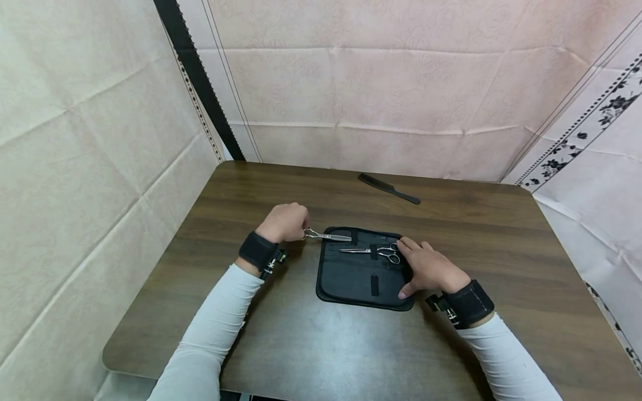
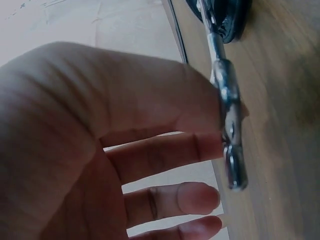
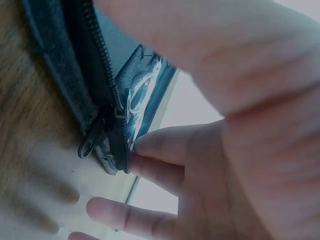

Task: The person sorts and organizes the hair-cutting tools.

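A black zip case (image 1: 346, 281) lies unfolded on the table. My left hand (image 1: 286, 221) pinches the finger rings of silver scissors (image 1: 328, 237), whose blades reach over the case's far left part to a strap. Close up in the left wrist view, the scissors' handle (image 2: 230, 110) meets the thumb and forefinger; the other fingers stand apart. A second pair of scissors (image 1: 357, 250) lies in the case under a middle strap, rings to the right. My right hand (image 1: 432, 268) rests on the case's right edge, fingers extended and spread, fingertips at the zip in the right wrist view.
A black comb (image 1: 383, 185) lies near the back of the wooden table (image 1: 321, 351). A vacant strap (image 1: 374, 284) sits in the near part of the case. A zip pull (image 3: 91, 140) hangs at its edge. Pale cloth (image 1: 381, 89) hangs behind the table.
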Motion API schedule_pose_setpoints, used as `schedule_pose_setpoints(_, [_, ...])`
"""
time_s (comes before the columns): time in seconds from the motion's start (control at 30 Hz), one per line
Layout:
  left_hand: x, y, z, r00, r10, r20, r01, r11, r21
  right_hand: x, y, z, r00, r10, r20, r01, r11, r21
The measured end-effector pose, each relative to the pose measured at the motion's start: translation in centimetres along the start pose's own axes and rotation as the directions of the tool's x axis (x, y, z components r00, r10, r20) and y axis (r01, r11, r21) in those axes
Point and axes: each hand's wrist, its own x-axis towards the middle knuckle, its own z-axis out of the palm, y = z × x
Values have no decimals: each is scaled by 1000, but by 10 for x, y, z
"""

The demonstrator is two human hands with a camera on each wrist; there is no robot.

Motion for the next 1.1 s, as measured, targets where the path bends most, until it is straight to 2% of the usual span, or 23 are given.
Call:
schedule_pose_setpoints(0.27, [3, -1, 5, 1000, 6, -31, -4, 999, 49, 0, 0, 0, 1000, -1, 4, 1, 1000, 0])
schedule_pose_setpoints(0.57, [6, -2, 8, 999, -6, -48, 8, 999, 44, 1, -1, 0, 1000, 9, 3, -9, 1000, -2])
schedule_pose_setpoints(1.1, [6, 1, 8, 999, 17, -39, -14, 998, 66, 0, -2, 0, 1000, 4, -2, -4, 1000, -1])
